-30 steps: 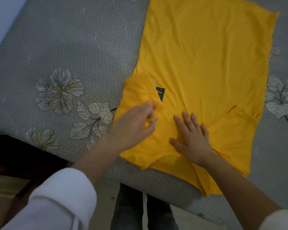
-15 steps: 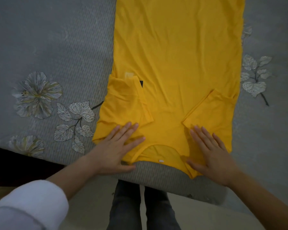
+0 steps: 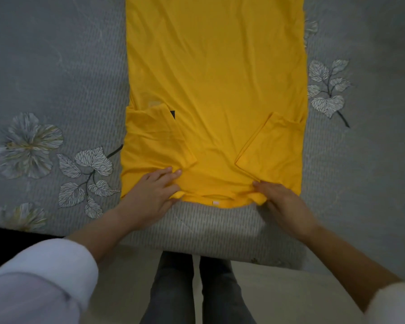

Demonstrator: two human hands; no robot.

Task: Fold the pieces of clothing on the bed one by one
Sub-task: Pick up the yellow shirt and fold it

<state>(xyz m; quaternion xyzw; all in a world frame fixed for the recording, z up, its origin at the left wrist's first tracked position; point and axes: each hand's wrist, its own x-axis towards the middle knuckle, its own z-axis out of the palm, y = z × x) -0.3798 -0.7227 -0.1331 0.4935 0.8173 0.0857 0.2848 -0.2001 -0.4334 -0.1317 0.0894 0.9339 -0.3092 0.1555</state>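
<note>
A yellow T-shirt (image 3: 215,85) lies flat on the bed, its collar at the near edge and both sleeves folded inward over the body. A small dark label shows beside the left sleeve. My left hand (image 3: 153,195) pinches the shoulder edge just left of the collar, fingers on top and thumb under the bunched fabric. My right hand (image 3: 283,202) pinches the shoulder edge to the right of the collar in the same way. The far hem runs out of view at the top.
The grey bedspread (image 3: 56,66) with printed flowers and leaves stretches on both sides of the shirt. Its near edge (image 3: 211,235) runs just below my hands. My legs in dark trousers (image 3: 197,288) stand on the pale floor against the bed.
Both hands slid down from lying flat on the folded sleeves to the shoulder edge and now pinch it, bunching the fabric beside the collar. The view has centred on the shirt.
</note>
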